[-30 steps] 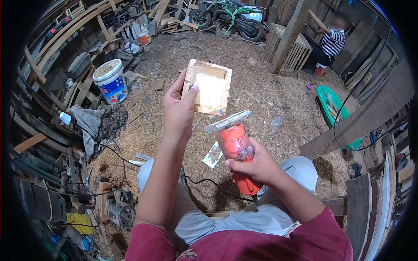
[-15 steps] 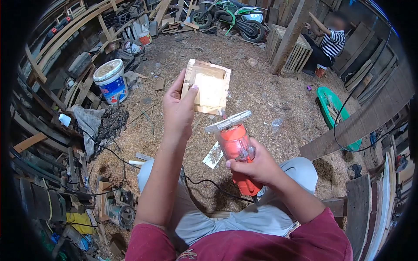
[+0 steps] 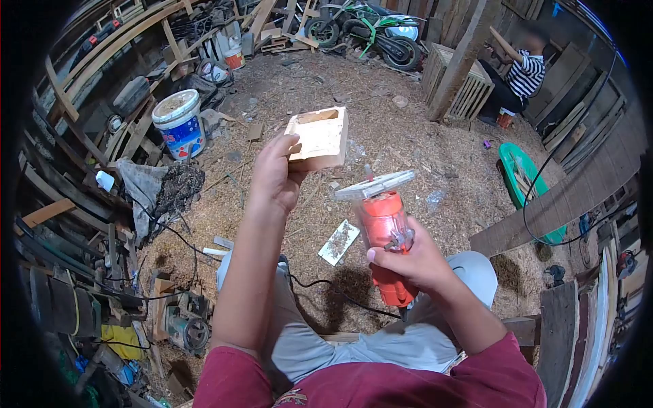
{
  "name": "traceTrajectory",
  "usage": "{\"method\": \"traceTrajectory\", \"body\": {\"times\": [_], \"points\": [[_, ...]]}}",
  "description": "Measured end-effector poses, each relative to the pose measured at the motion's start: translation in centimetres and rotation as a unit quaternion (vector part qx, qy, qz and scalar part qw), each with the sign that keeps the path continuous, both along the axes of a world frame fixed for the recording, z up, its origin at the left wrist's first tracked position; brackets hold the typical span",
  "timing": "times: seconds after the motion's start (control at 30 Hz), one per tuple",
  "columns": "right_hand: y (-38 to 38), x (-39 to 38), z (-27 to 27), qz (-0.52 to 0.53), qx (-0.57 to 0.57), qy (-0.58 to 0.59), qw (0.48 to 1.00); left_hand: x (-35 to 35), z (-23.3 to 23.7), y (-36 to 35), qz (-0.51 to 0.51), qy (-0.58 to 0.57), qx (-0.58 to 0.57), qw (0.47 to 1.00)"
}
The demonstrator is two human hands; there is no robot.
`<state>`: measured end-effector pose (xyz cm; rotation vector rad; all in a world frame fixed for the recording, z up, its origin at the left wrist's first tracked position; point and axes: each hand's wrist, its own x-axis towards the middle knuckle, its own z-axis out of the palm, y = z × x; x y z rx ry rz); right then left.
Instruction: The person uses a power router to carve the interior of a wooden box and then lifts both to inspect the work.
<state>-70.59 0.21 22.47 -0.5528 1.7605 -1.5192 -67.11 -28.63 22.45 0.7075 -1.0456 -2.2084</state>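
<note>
A pale wooden box with raised edges [image 3: 320, 139] is held up in front of me, tilted, its left side gripped by my left hand [image 3: 275, 166]. Lower and to the right, my right hand [image 3: 411, 255] is wrapped round a red power tool [image 3: 384, 221]. The tool stands nearly upright, with a flat, pale base plate [image 3: 374, 185] on top and a small bit poking above it. Box and tool are apart. On the ground between my legs lies a white speckled board [image 3: 339, 243]. A black cord runs from the tool's lower end.
Wood shavings cover the ground [image 3: 292, 88]. A paint bucket [image 3: 178, 126] stands at the left, and a green basin [image 3: 527, 183] at the right. A wooden post [image 3: 462, 61] rises near a slatted crate [image 3: 466, 85]; a person in stripes [image 3: 524, 71] sits behind it. A motorbike [image 3: 374, 34] is at the back.
The box has tipped and moved slightly lower, showing more of its side. The red tool has shifted a little right, and its bit now shows above the plate.
</note>
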Motion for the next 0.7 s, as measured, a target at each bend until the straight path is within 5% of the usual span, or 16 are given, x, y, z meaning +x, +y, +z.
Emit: {"method": "traceTrajectory", "body": {"times": [0.7], "points": [[0.5, -0.1, 0.8, -0.017, -0.025, 0.008, 1.0, 0.4, 0.6, 0.9, 0.032, -0.001, 0.136, 0.99]]}}
